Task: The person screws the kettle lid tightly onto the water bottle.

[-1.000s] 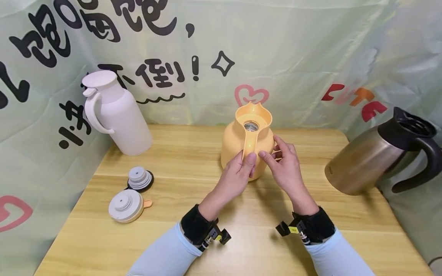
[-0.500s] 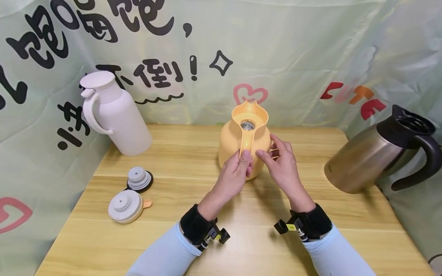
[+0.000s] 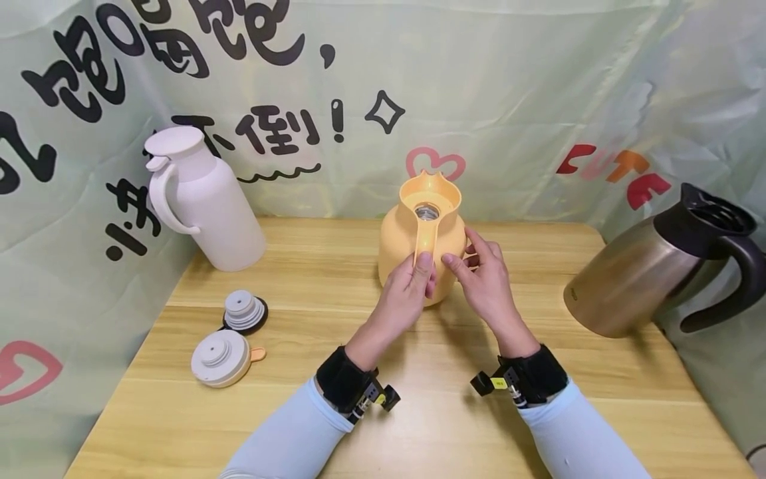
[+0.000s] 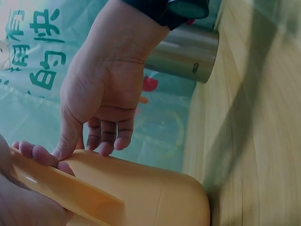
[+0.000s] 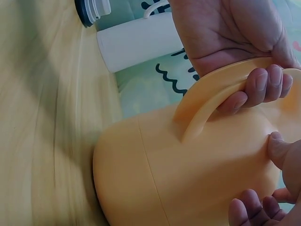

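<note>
A yellow-orange thermos jug (image 3: 393,249) stands upright at mid-table in the head view, its top uncovered, with a metallic-looking neck opening (image 3: 427,212) inside the flared rim. My left hand (image 3: 402,298) grips the jug's handle (image 5: 214,96), thumb along the top and fingers wrapped underneath. On the opposite side, my right hand (image 3: 487,285) rests its thumb tip against the jug's near side, while the index finger reaches along the right flank. Its other fingers (image 4: 108,136) hang loosely bent beside the body in the left wrist view.
A white thermos jug (image 3: 206,199) stands at the back left. Before it lie a grey stopper (image 3: 244,311) with a black rim and a round lid (image 3: 219,358) with an orange tab. A steel jug (image 3: 634,266) with black handle stands right. Printed cloth (image 3: 509,86) hangs behind.
The yellow-orange thermos jug has shifted slightly left and farther back, and both hands have moved along with it. Their hold on it looks the same.
</note>
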Tool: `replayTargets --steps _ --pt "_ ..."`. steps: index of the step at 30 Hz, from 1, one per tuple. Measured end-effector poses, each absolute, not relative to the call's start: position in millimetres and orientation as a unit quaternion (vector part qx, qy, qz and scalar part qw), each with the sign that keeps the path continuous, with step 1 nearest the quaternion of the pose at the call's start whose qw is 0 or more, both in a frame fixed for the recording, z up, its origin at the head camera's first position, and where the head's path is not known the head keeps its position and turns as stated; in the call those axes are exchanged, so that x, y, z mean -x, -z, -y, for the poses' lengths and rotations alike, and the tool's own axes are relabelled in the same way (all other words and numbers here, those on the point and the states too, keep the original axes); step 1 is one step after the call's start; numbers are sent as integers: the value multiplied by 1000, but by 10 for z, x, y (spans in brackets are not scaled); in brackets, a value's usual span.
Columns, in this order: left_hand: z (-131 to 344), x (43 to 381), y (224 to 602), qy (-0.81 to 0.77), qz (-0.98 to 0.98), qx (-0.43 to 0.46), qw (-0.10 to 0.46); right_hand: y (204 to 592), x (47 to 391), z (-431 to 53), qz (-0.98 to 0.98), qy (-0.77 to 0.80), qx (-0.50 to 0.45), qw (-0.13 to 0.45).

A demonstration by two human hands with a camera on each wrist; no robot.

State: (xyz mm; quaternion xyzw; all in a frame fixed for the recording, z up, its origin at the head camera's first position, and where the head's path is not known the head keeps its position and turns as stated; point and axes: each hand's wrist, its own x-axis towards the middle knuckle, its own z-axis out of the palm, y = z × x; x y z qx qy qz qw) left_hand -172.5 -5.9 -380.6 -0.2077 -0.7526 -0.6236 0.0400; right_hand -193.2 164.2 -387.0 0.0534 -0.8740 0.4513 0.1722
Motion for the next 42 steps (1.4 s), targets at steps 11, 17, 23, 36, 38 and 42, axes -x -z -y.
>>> replayTargets --steps 11,17,23,36,38,42 --pt "43 1853 3833 628 749 206 55 3865 2043 -1627 877 -449 -49 163" --pt "38 1861 3832 632 747 202 47 3872 2062 -1619 876 -453 -43 156" --pt "46 1909 3832 631 748 200 46 3863 2096 -1599 873 -462 -41 148" --pt "154 1801 3797 566 813 134 27 3894 2035 -1642 863 -473 -47 170" --pt "218 1767 3767 564 815 134 24 3904 2012 -1654 856 -483 -46 176" --pt "411 1710 3692 565 812 146 23 3920 1983 -1671 846 -500 -45 181"
